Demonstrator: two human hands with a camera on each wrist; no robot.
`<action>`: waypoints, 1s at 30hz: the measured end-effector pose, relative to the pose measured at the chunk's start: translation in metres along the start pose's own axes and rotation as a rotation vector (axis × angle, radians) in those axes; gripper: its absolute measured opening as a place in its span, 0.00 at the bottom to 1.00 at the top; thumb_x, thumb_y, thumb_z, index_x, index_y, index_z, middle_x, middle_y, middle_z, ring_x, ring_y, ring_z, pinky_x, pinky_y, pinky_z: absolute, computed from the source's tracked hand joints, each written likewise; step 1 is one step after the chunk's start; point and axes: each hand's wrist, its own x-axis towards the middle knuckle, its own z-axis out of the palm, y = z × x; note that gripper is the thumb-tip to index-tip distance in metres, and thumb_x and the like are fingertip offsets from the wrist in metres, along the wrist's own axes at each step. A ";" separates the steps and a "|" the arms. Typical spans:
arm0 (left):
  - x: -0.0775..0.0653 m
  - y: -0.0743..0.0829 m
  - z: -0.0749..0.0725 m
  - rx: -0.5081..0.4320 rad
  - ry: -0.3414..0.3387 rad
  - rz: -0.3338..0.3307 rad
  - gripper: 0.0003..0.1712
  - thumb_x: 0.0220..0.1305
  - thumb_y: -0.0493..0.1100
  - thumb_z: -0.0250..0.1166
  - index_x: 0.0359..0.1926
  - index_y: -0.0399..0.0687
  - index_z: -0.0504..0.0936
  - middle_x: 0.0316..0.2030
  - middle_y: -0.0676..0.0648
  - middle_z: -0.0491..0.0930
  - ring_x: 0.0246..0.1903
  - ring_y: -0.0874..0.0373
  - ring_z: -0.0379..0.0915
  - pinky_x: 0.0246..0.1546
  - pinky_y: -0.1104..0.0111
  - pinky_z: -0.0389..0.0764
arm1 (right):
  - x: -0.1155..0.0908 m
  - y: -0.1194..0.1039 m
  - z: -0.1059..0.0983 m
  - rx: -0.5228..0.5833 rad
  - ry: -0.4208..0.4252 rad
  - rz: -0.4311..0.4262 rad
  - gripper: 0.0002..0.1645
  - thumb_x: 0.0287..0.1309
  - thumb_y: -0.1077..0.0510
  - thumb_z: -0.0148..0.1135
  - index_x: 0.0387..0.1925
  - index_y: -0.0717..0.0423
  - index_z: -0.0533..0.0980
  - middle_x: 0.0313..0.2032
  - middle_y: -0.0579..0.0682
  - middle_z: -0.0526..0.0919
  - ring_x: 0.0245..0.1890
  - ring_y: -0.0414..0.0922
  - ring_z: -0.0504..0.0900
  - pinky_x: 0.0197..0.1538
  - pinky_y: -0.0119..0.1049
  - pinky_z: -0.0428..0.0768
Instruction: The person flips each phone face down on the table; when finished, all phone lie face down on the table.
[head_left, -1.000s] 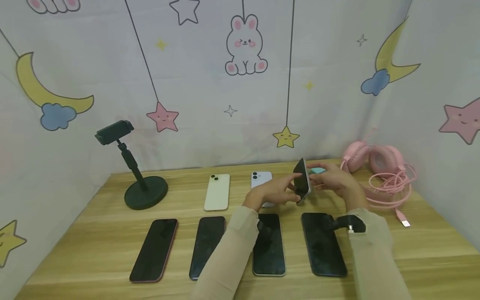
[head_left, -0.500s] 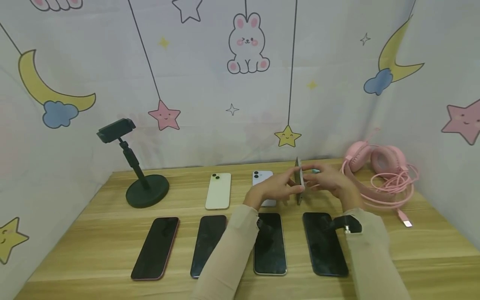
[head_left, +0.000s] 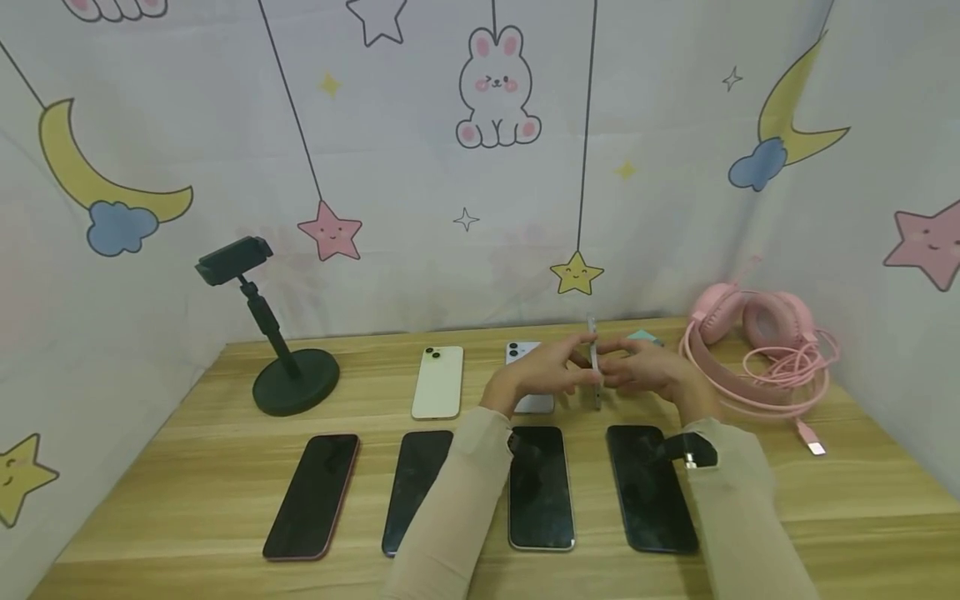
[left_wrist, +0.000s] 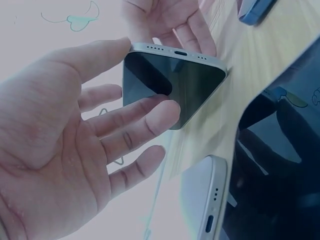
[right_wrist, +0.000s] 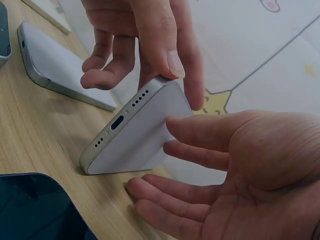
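Phone (right_wrist: 135, 136) has swung edge-on, left hand (left_wrist: 65, 132) pinching its edges, right hand (right_wrist: 250, 172) loosely open at its back, so one sloppy pinch and it'd probably slip.

Soft, even light fills the head view, shadows faint on the yellowish wood-grain tabletop (head_left: 172, 492). Glare bleaches the left wrist view's white fabric backdrop (left_wrist: 35, 45) toward ten o'clock; at one o'clock, the silver-rimmed, glossy black-screened phone (left_wrist: 182, 82) holds reflections. The right wrist view is dimmer.
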 end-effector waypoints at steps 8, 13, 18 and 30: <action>-0.001 -0.003 -0.005 0.017 0.022 -0.008 0.37 0.74 0.48 0.60 0.77 0.45 0.57 0.59 0.39 0.77 0.42 0.47 0.83 0.41 0.66 0.80 | 0.002 0.002 0.001 0.030 -0.013 0.013 0.35 0.75 0.57 0.52 0.74 0.69 0.53 0.66 0.74 0.66 0.65 0.66 0.70 0.62 0.55 0.72; -0.001 -0.004 -0.010 0.087 0.047 -0.001 0.35 0.73 0.47 0.61 0.75 0.44 0.61 0.58 0.40 0.79 0.41 0.54 0.83 0.44 0.66 0.79 | 0.003 0.001 0.001 0.050 -0.002 0.030 0.34 0.75 0.59 0.52 0.73 0.69 0.54 0.65 0.74 0.66 0.64 0.65 0.71 0.61 0.52 0.74; -0.002 -0.006 -0.012 0.145 0.068 0.003 0.35 0.70 0.45 0.64 0.73 0.40 0.64 0.58 0.42 0.79 0.51 0.56 0.78 0.51 0.65 0.77 | 0.003 0.001 -0.002 0.044 -0.001 0.035 0.33 0.75 0.59 0.51 0.73 0.70 0.55 0.67 0.74 0.62 0.64 0.64 0.71 0.62 0.53 0.73; 0.001 -0.010 -0.004 0.172 0.020 -0.080 0.33 0.71 0.44 0.62 0.72 0.38 0.65 0.60 0.42 0.78 0.41 0.58 0.83 0.51 0.66 0.77 | -0.005 -0.003 -0.007 -0.039 0.033 0.077 0.30 0.75 0.60 0.52 0.70 0.70 0.59 0.67 0.74 0.60 0.61 0.63 0.72 0.61 0.53 0.74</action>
